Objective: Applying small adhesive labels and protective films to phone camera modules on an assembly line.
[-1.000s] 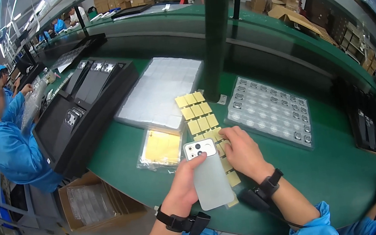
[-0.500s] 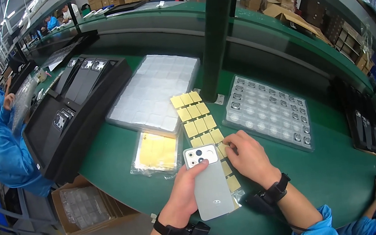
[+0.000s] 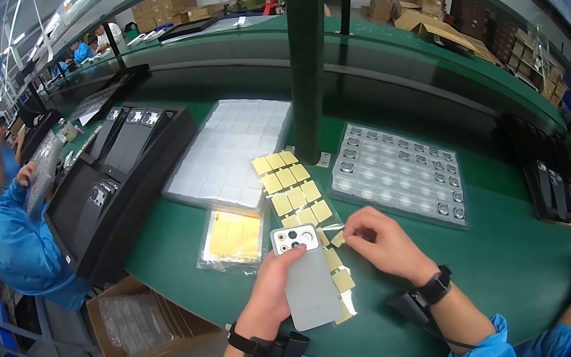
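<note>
My left hand (image 3: 266,291) grips a pale grey phone (image 3: 312,291), back side up, the thumb resting by its white camera block. Under and beside the phone lies a strip sheet of yellow square stickers (image 3: 295,196). My right hand (image 3: 384,243) pinches one yellow sticker (image 3: 339,240) between thumb and fingertips, just right of the phone, its edge raised from the sheet. Left of the sheet sits a clear bag of yellow sheets (image 3: 233,235). Black wrist straps with small devices are on both my wrists.
A white compartment tray (image 3: 230,150) lies behind the bag. To the right is a clear tray (image 3: 394,174) with round ringed parts. A black bin (image 3: 143,154) of phones stands left, near a co-worker in blue (image 3: 15,231). A green post (image 3: 309,58) rises behind the sheet.
My right hand has drawn slightly right and down, pulling a sticker's edge away from the sheet. The phone stays in my left hand, a little further left in view.
</note>
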A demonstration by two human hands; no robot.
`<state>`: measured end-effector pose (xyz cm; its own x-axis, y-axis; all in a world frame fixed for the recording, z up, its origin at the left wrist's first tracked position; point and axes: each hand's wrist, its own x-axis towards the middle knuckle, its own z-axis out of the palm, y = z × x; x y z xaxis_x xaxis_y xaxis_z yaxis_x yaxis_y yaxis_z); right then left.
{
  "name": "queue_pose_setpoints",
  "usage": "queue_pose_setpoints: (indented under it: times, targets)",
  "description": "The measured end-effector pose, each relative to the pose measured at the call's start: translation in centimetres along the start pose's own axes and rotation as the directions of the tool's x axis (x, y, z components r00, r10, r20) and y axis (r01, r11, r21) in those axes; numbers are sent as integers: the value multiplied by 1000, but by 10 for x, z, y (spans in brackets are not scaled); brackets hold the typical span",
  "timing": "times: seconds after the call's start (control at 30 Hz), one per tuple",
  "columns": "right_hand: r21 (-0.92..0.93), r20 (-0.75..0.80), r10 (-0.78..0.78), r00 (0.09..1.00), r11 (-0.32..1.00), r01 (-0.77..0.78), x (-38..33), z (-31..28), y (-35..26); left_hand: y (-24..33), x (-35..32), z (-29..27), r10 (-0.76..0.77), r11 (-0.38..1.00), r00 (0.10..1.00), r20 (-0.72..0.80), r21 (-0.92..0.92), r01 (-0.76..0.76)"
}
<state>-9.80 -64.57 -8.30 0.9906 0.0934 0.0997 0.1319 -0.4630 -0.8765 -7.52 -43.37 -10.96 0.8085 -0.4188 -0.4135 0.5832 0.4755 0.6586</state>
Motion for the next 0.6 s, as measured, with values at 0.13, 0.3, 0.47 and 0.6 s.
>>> queue_pose_setpoints:
  times: [0.13, 0.3, 0.47, 0.6]
  targets:
    - [306, -172, -82, 982, 943, 132, -40, -29, -26, 3, -10, 15, -10, 999, 997, 75, 54, 6]
    - [375, -116, -131, 985, 912, 166, -75, -46, -68, -2, -70, 64, -101, 992, 964, 247, 99, 78]
    - [507, -74, -123, 990, 850, 144, -91, -40, -83, -13, -114, 94, -37, 983, 983, 182, 181, 4]
    - [408, -122, -147, 982, 894, 185, -94, -33, -82, -19, -120, 96, 31, 968, 990, 136, 243, -64]
